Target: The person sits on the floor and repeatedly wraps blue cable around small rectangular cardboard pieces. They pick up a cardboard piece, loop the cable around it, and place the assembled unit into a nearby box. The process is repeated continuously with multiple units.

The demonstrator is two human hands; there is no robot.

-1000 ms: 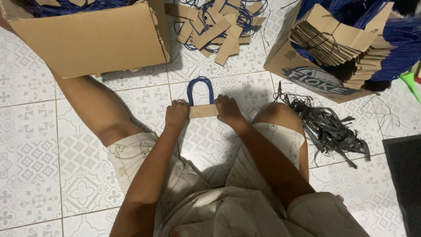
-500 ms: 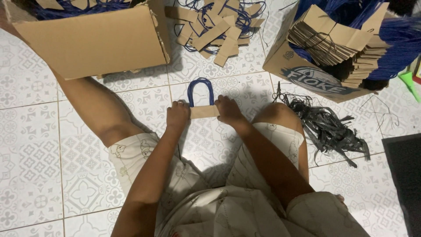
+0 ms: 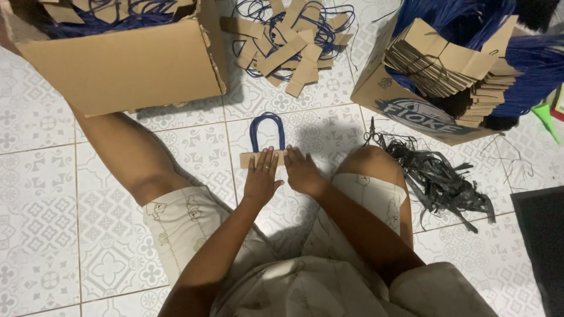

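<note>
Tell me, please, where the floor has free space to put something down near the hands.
Bare tile lies left of the left hand, between the strip with blue loop and the outstretched leg. More lies right of the loop, before the black strips. Crowded: under the loose handle pile.

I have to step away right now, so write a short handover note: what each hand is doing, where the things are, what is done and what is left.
Left hand and right hand: both flat, pressing the brown paper strip of a blue cord handle onto the floor tiles; no grip closed.
Done: a pile of finished handles lies ahead.
Left: the stack of strips in the right box, beside the black scraps.
</note>
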